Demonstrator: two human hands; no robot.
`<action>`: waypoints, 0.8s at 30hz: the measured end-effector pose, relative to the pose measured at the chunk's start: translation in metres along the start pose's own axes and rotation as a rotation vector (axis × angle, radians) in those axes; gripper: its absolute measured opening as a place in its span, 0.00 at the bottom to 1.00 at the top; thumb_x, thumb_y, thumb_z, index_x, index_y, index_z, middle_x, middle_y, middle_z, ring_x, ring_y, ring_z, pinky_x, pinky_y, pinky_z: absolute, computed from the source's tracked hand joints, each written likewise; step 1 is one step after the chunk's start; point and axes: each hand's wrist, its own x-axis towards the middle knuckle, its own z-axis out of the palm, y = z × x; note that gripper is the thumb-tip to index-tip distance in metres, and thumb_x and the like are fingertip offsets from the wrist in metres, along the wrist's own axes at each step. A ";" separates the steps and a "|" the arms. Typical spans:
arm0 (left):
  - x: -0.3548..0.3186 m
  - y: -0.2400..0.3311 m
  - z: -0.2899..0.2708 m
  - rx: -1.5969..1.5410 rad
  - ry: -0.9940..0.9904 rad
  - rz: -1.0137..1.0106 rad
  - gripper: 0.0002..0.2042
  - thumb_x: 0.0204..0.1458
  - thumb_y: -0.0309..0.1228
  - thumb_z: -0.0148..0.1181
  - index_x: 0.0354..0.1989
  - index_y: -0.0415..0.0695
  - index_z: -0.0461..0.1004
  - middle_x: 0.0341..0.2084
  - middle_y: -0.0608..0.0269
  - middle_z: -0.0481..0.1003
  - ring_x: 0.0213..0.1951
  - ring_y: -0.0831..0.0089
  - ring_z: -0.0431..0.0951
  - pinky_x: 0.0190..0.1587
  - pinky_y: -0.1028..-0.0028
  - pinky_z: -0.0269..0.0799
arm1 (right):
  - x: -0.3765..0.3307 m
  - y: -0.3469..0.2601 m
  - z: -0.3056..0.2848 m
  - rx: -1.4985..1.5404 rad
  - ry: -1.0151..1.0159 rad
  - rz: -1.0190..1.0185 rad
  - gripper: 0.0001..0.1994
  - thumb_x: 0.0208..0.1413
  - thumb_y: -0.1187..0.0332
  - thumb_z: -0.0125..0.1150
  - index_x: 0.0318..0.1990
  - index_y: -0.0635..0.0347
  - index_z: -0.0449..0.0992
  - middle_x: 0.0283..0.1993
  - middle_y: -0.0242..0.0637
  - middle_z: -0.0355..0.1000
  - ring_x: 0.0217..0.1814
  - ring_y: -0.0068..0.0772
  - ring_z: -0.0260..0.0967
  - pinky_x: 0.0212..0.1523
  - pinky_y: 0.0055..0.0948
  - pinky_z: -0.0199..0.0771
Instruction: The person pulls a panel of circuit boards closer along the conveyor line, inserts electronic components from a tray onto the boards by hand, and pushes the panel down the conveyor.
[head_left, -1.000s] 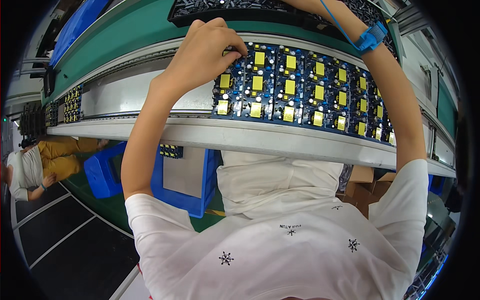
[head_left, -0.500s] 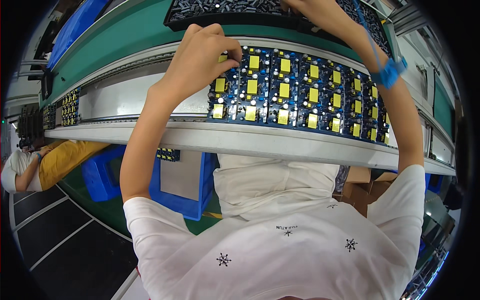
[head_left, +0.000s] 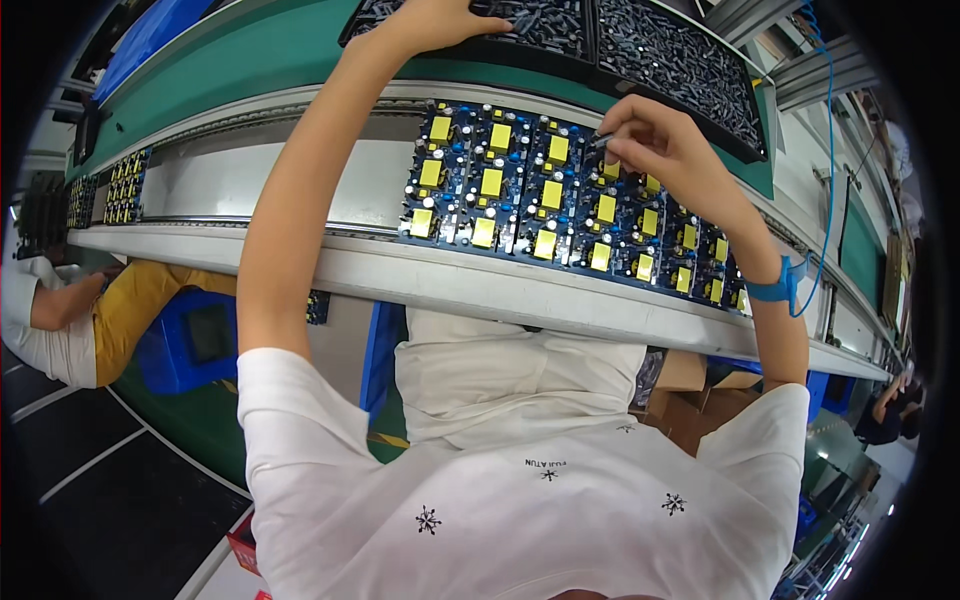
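Note:
My right hand (head_left: 660, 145) is over the circuit boards, thumb and forefinger pinched on a small dark capacitor (head_left: 601, 140) just above the panel. My left hand (head_left: 440, 22) reaches into the left black tray (head_left: 480, 52), which is full of small dark cylindrical capacitors (head_left: 550, 28). Its thumb lies over the parts, while the other fingers are cut off by the upper edge, so its grip is hidden. Between my arms, a row of blue circuit boards (head_left: 470, 205) with yellow blocks and small white and blue parts lies on the rail track.
A second black tray (head_left: 680, 75) of capacitors stands to the right. Pale rails (head_left: 330, 252) run along the near side. More boards (head_left: 127, 187) sit farther left on the track. A blue cord (head_left: 829, 180) joins my right wristband (head_left: 778, 282). Another person (head_left: 70, 320) sits at far left.
My left hand has gone from the boards up to the left tray. My right hand has come down from the trays to the boards with a capacitor in its fingers.

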 end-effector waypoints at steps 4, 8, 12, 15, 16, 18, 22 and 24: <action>0.011 -0.005 0.007 -0.050 -0.058 0.015 0.09 0.47 0.28 0.66 0.37 0.38 0.80 0.30 0.51 0.80 0.33 0.59 0.81 0.39 0.66 0.75 | 0.001 -0.014 0.011 -0.227 0.062 0.008 0.05 0.61 0.76 0.56 0.42 0.64 0.73 0.34 0.32 0.70 0.33 0.18 0.65 0.34 0.22 0.67; 0.007 -0.002 0.010 -0.023 0.011 0.083 0.08 0.47 0.26 0.66 0.34 0.38 0.80 0.27 0.51 0.80 0.31 0.59 0.81 0.37 0.66 0.75 | 0.005 -0.007 0.022 -0.446 0.113 -0.094 0.05 0.58 0.76 0.59 0.40 0.66 0.73 0.34 0.37 0.68 0.31 0.26 0.66 0.33 0.27 0.66; 0.000 0.005 0.009 -0.044 0.136 0.125 0.07 0.47 0.26 0.66 0.33 0.37 0.80 0.27 0.52 0.80 0.30 0.60 0.81 0.38 0.66 0.75 | 0.007 -0.002 0.025 -0.537 0.139 -0.165 0.05 0.56 0.75 0.60 0.39 0.66 0.73 0.33 0.41 0.67 0.31 0.36 0.66 0.33 0.31 0.66; -0.003 0.012 0.008 -0.110 0.164 0.040 0.06 0.48 0.26 0.65 0.34 0.37 0.80 0.29 0.52 0.80 0.30 0.59 0.80 0.37 0.66 0.75 | 0.009 -0.002 0.023 -0.555 0.122 -0.171 0.05 0.56 0.75 0.60 0.39 0.66 0.74 0.33 0.41 0.67 0.31 0.39 0.67 0.33 0.32 0.67; -0.004 0.014 0.009 -0.071 0.250 0.071 0.06 0.48 0.25 0.65 0.34 0.37 0.80 0.30 0.52 0.79 0.30 0.59 0.80 0.37 0.66 0.75 | 0.010 -0.003 0.022 -0.559 0.101 -0.172 0.05 0.56 0.76 0.60 0.39 0.66 0.74 0.34 0.42 0.67 0.32 0.40 0.68 0.34 0.33 0.67; -0.006 0.017 0.009 0.009 0.422 0.134 0.06 0.49 0.25 0.65 0.34 0.37 0.80 0.31 0.52 0.78 0.30 0.59 0.79 0.37 0.66 0.74 | 0.011 -0.003 0.021 -0.563 0.080 -0.172 0.05 0.56 0.76 0.60 0.39 0.66 0.73 0.34 0.42 0.67 0.32 0.40 0.68 0.34 0.34 0.68; -0.019 0.034 -0.006 -0.086 0.302 -0.007 0.07 0.50 0.24 0.63 0.37 0.37 0.78 0.32 0.51 0.76 0.32 0.58 0.78 0.38 0.65 0.72 | 0.010 0.000 0.021 -0.536 0.063 -0.176 0.06 0.56 0.75 0.61 0.39 0.66 0.74 0.34 0.42 0.67 0.34 0.41 0.69 0.35 0.34 0.69; -0.032 0.043 -0.006 -0.254 0.271 -0.062 0.07 0.50 0.24 0.63 0.37 0.37 0.78 0.32 0.51 0.76 0.32 0.58 0.78 0.38 0.65 0.73 | 0.009 -0.001 0.022 -0.563 0.078 -0.171 0.06 0.55 0.75 0.61 0.39 0.66 0.74 0.34 0.42 0.68 0.34 0.42 0.70 0.35 0.35 0.69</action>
